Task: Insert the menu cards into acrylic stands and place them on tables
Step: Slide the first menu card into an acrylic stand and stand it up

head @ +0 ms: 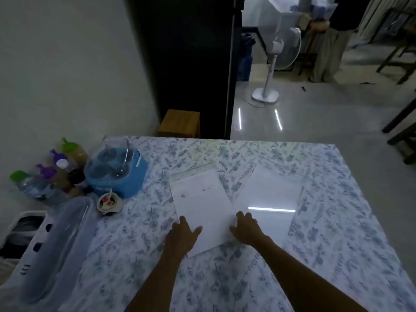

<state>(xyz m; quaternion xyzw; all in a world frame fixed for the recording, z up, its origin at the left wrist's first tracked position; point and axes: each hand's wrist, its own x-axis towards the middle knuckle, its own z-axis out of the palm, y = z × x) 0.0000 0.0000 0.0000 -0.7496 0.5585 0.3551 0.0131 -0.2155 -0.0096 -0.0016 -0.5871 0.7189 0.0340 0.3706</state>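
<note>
Beside the blue plastic tub (117,174), on the floral-patterned worktop (315,221), a thin white menu card (202,206) is pinned flat under the left hand (183,233) and right hand (246,228), each grip spread; light, floppy, best lifted by an edge.

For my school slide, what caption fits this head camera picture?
Left hand and right hand press on a white menu card beside a glossy acrylic stand on a floral tablecloth.

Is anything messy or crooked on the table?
Yes. The left white sheet has small pink smudges near its top and lies tilted, its corner overlapping the glossy sheet beside it. Both hands rest flat on them. Nothing looks spilled.
</note>
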